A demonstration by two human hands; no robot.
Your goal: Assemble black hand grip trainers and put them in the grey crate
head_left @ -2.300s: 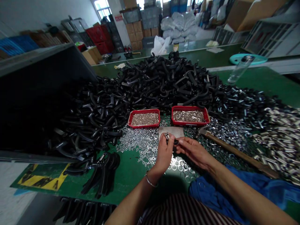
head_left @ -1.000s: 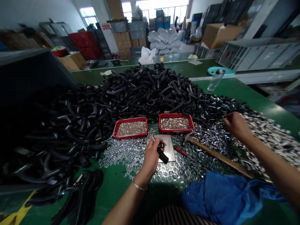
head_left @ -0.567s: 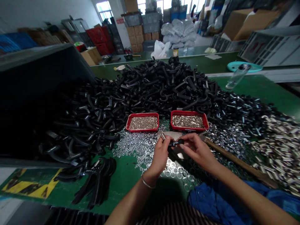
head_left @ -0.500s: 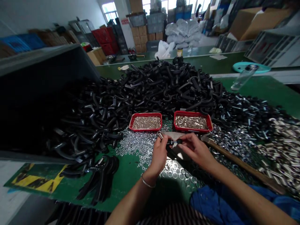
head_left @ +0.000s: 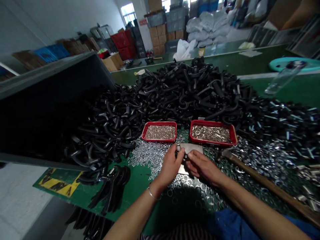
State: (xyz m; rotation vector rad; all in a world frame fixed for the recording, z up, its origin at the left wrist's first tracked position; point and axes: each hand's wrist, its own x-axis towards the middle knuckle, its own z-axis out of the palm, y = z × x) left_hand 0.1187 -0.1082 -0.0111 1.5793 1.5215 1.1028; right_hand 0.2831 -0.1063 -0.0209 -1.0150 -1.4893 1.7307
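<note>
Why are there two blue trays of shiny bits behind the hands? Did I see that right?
Not quite: the trays are red, not blue. The head view shows the left tray and the right tray holding shiny bits behind the left hand and the right hand.

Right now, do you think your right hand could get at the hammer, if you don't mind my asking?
Probably yes: your right hand lies close beside the hammer, and only loose washers lie between them, so nothing seems to block the way.

Matt blk plastic hooks (head_left: 175, 90), glossy steel washers (head_left: 147, 155), red plastic trays (head_left: 159, 123), smooth wood hammer handle (head_left: 265, 185), blue cloth (head_left: 232, 223)
</note>
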